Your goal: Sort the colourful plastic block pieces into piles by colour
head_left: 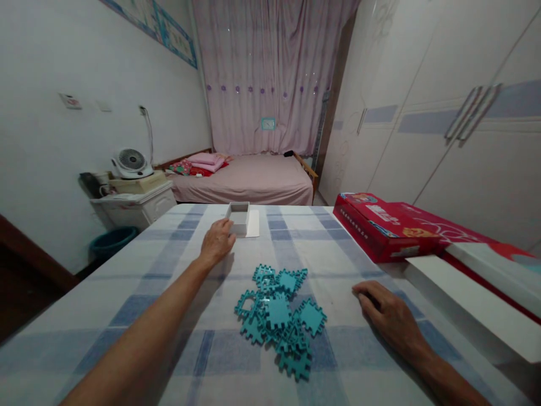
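Note:
My left hand [218,241] reaches to the far part of the table, its fingers closed on the near left corner of a small open box [239,227], pale grey-white. Next to that box, a flat white piece [253,224] lies on the cloth. Between my two hands is a loose pile of teal interlocking plastic tiles [278,310] with toothed edges. Some tiles are solid squares, others are frames with open middles. To the right of the pile, my right hand [391,316] rests on the tablecloth, loosely curved, thumb apart from the fingers, holding nothing visible.
A blue and white checked cloth [177,352] covers the table. On the right lie a large red box [380,228] and a long white open box or lid [477,304]. Beyond the table stand a bed [262,177] and, at left, a cabinet with a fan [132,162].

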Motion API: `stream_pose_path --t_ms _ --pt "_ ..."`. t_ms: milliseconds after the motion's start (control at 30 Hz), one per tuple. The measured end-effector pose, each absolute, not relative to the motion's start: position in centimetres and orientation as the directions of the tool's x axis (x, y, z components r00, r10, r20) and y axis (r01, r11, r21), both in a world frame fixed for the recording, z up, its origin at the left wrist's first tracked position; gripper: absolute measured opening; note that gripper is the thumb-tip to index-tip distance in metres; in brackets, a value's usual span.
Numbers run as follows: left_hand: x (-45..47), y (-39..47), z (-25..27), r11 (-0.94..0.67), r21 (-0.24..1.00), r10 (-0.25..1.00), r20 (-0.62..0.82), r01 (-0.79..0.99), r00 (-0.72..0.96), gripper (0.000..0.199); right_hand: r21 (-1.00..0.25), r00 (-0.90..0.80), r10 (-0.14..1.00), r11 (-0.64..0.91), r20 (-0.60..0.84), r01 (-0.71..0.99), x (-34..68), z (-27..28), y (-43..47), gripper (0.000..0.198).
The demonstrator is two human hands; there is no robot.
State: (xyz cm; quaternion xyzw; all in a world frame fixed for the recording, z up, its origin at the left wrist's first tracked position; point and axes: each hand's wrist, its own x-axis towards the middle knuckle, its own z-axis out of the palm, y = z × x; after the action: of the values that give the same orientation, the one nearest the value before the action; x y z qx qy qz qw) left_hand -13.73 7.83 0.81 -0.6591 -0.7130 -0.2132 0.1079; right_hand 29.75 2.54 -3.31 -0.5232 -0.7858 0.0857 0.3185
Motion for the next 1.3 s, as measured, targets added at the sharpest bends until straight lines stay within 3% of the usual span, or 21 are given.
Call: stream_pose_path --t_ms 167,433,533,633,733,867,967,1167,1300 --pt "-15.0 10.5 -0.5 0.093 0.178 0.89 0.425 0.98 -0.162 0.041 -0.458 -0.28 0.866 0.464 0.413 0.758 29.8 -3.3 2.6 0.025" --pt "-13.5 10.1 0.6 0.052 0.175 0.889 0.44 0.983 -0.125 0.017 -0.506 -0.273 0.885 0.443 0.376 0.74 29.5 -3.0 2.6 0.023" --pt "-10.6 7.9 1.7 -0.054 0.16 0.886 0.463 0.986 -0.027 0.015 -0.533 -0.247 0.897 0.421 0.367 0.734 29.3 -2.8 2.5 0.022" --pt "-6.2 4.7 2.6 -0.268 0.182 0.825 0.551 0.946 0.128 0.013 -0.587 -0.216 0.91 0.397 0.355 0.706 29.0 -2.2 2.3 0.021" --pt "-1.4 1.4 3.2 -0.419 0.174 0.768 0.591 0.891 0.245 0.01 -0.735 -0.169 0.949 0.313 0.267 0.601 28.6 -0.6 1.2 0.023" --pt "3.6 -2.1 3.3 -0.564 0.058 0.696 0.571 0.824 0.436 0.01 -0.912 -0.182 0.98 0.15 0.086 0.381 27.5 1.9 -1.3 0.045" --pt "6.0 -3.7 3.1 -0.635 -0.052 0.636 0.532 0.771 0.56 0.009 -0.956 -0.146 0.989 0.029 -0.015 0.292 26.5 2.1 -2.7 0.056" --pt "7.8 -5.0 2.4 -0.716 -0.166 0.514 0.532 0.678 0.673 0.002 -0.901 -0.131 0.991 0.055 -0.002 0.431 26.6 0.2 -2.4 0.049" --pt "6.5 -4.9 1.9 -0.763 -0.09 0.443 0.649 0.64 0.619 0.023 -0.769 -0.096 0.992 0.12 0.076 0.628 28.3 1.2 -1.3 0.052"
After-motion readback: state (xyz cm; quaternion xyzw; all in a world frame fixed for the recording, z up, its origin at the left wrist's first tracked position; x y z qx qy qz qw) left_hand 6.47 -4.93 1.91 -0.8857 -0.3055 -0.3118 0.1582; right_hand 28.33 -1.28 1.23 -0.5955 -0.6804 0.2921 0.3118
